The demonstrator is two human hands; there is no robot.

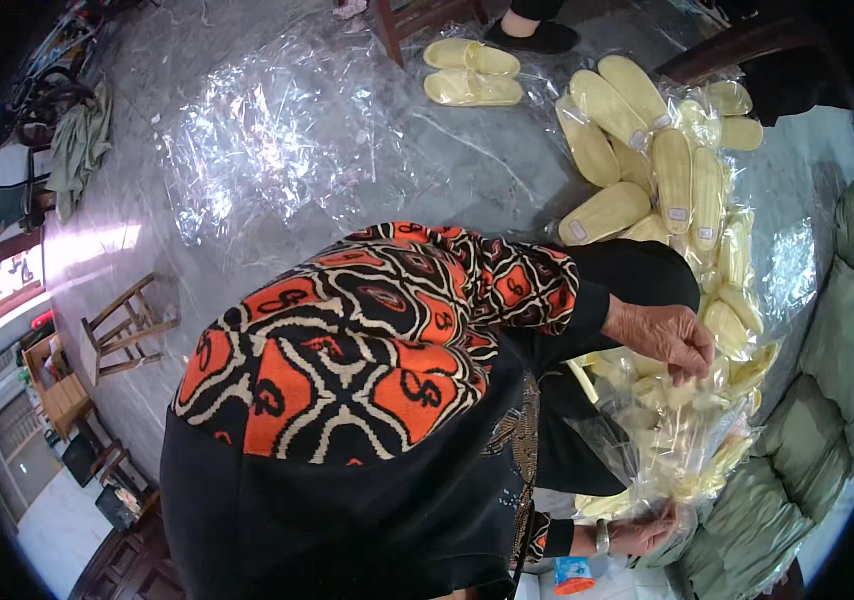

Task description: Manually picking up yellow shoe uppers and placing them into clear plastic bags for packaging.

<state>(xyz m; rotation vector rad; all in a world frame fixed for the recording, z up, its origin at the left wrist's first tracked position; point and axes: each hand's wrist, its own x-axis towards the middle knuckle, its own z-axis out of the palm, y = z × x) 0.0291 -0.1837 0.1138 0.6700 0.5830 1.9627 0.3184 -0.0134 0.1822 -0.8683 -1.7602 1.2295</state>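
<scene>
My left hand [662,338] reaches in from the patterned orange-and-black sleeve, its fingers pinched together at the upper end of a clear plastic bag [669,440]. Lower in the view, my right hand [644,533], with a silvery band at the wrist, has its fingers closed on the bag's other side. Pale yellow shapes show through the crinkled film, but glare hides how they lie inside. Both hands are beside a heap of yellow slippers [679,180], many in clear wrapping and some with small white labels. My dark-trousered legs are partly under the bag.
Loose clear plastic film [267,140] covers much of the floor. Beyond it, a yellow slipper pair [472,88] lies near another person's black shoe [537,37]. Grey-green sacks [747,510] line the right side. A wooden stool [125,328] stands at the left.
</scene>
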